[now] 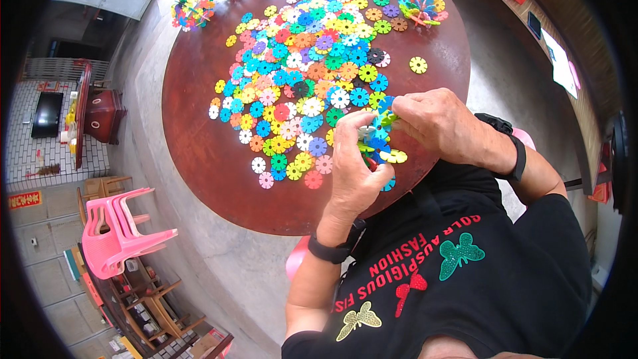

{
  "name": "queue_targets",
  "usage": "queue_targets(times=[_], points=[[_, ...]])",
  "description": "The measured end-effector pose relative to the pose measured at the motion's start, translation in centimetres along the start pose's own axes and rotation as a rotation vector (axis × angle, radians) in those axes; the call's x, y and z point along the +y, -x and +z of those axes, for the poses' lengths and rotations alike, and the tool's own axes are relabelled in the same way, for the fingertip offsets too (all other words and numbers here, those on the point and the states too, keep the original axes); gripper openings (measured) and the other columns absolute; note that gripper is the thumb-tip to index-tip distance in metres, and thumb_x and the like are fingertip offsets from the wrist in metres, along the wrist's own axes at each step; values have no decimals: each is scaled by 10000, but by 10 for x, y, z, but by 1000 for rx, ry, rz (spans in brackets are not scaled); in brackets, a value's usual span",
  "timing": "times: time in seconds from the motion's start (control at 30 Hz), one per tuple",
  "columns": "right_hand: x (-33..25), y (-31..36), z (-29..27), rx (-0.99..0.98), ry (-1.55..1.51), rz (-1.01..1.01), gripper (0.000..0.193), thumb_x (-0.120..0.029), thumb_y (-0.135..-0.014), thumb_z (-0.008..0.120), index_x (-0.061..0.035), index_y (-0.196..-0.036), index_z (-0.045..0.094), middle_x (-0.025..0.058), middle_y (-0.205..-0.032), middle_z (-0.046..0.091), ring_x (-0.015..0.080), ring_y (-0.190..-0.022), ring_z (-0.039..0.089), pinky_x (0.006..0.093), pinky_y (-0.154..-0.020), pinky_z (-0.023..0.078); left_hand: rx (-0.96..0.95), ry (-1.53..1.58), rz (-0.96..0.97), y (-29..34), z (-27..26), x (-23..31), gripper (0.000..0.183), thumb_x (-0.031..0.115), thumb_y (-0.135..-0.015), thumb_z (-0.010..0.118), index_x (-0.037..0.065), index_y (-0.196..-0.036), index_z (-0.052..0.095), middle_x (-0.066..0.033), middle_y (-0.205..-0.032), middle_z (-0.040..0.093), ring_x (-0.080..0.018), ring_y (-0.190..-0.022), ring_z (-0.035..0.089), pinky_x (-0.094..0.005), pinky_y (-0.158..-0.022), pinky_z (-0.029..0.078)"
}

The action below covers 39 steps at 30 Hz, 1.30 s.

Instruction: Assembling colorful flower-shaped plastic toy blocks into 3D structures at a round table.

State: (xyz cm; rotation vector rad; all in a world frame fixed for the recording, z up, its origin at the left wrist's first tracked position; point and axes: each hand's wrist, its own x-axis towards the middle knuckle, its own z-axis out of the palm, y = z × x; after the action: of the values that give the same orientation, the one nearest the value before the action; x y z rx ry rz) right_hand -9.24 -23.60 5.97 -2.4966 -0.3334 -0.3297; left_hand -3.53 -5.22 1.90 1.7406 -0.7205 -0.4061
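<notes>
Both hands (399,139) pinch notched plastic snowflake discs (377,139) over round table (199,159).

Probably a home's open porch: round brown table (199,159), stacked pink plastic chairs (116,233), concrete floor (219,272), wooden chairs (156,306).

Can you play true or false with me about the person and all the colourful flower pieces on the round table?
1. Both hands, left hand and right hand, hold a small cluster of joined plastic snowflake discs. True.
2. The round dark brown table is square. False: it is round.
3. The loose pile of colourful plastic discs lies on the table. True.
4. The stacked pink plastic chairs stand on the table. False: they stand on the floor, at the left.
</notes>
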Motion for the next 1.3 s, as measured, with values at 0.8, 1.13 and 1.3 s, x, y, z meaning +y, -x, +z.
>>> queue_targets(times=[0.8, 1.13, 1.3], points=[[15, -12, -28, -116, -632, 412, 150, -103, -843, 572, -1, -746, 521, 62, -533, 505, 154, -485, 526, 321, -462, 371, -172, 574, -52, -1, -12, 7, 908, 508, -758, 713, 37, -1406, 286, -129, -1255, 465, -212, -1141, 471, -357, -1001, 376], [35, -3, 3, -204, -1175, 736, 159, -136, -900, 506, -71, -798, 610, -5, -567, 548, 56, -436, 489, 182, -395, 364, -203, 332, 16, 3, -10, 8, 980, 515, -706, 756, 68, -1438, 283, -133, -1360, 406, -242, -1277, 380, -364, -1059, 304], [34, -4, 6, -241, -1164, 702, 176, -196, -895, 549, -62, -804, 620, -16, -571, 532, 44, -444, 465, 178, -408, 360, -247, 502, -26, 4, -11, 7, 833, 549, -835, 626, 26, -1402, 309, -99, -1282, 447, -167, -1152, 440, -312, -960, 390]])
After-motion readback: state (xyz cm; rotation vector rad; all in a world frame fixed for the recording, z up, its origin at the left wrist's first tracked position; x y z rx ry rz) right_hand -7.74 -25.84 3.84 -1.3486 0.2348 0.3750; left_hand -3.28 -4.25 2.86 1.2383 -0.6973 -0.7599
